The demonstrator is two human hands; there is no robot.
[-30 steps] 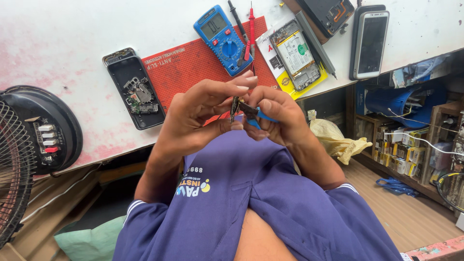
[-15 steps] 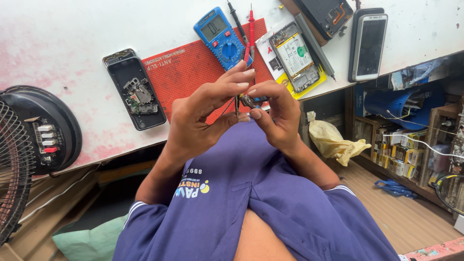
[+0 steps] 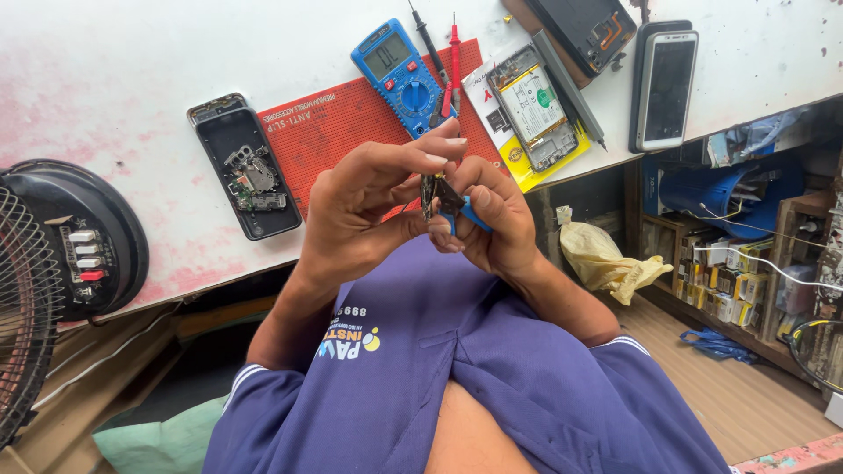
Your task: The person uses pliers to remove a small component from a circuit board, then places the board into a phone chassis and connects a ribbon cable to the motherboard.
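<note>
Both grips pinch small circuit part [image 3: 432, 191]: left hand [image 3: 364, 211], right hand [image 3: 492, 219], fingers curled.

Left hand [image 3: 369, 211]: raised before chest, fingers curled, thumb and forefinger pinched at tips. Right hand [image 3: 492, 215]: close beside, fingers folded, tips meeting left. Both forearms bare, angled up from chest, wrists bent.

I saw a blue meter [image 3: 399, 66] on a red mat [image 3: 338, 132], an open black phone [image 3: 246, 167], a white phone [image 3: 666, 83] and a fan [image 3: 35, 298].
</note>
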